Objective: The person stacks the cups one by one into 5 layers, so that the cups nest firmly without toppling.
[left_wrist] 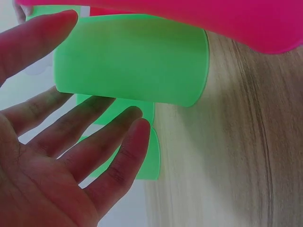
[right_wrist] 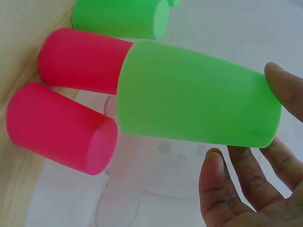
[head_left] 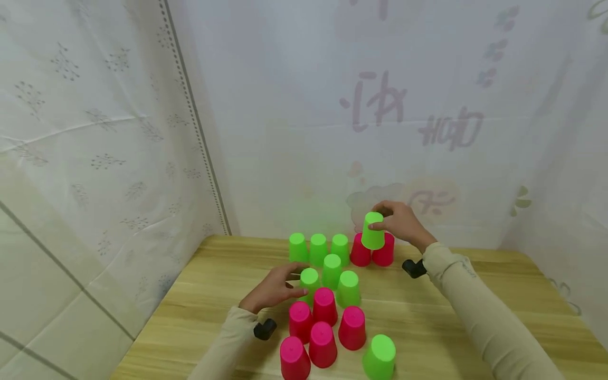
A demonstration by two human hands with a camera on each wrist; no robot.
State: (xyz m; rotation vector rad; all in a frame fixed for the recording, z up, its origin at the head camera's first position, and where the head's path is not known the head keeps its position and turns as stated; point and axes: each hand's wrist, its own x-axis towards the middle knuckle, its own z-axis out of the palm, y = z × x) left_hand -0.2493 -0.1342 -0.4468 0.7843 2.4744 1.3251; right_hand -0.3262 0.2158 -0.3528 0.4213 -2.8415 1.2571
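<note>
My right hand (head_left: 401, 221) pinches an upside-down green cup (head_left: 372, 232) near its narrow closed end, thumb on one side and fingers on the other. That cup hangs in front of and partly over two pinkish-red cups (right_wrist: 66, 127) at the back of the table. My left hand (head_left: 275, 287) has its thumb and fingers spread either side of another green cup (left_wrist: 132, 59), which stands on the table. In the left wrist view the fingers (left_wrist: 118, 170) are loosely bent and not closed round it; whether any fingertip touches it I cannot tell.
Three green cups (head_left: 318, 248) stand in a back row, left of the red pair. Two more green cups (head_left: 349, 289) are mid-table. Several pinkish-red cups (head_left: 323, 345) cluster in front, with a lone green cup (head_left: 379, 358) near the front edge. A patterned curtain (head_left: 294, 132) hangs behind the table.
</note>
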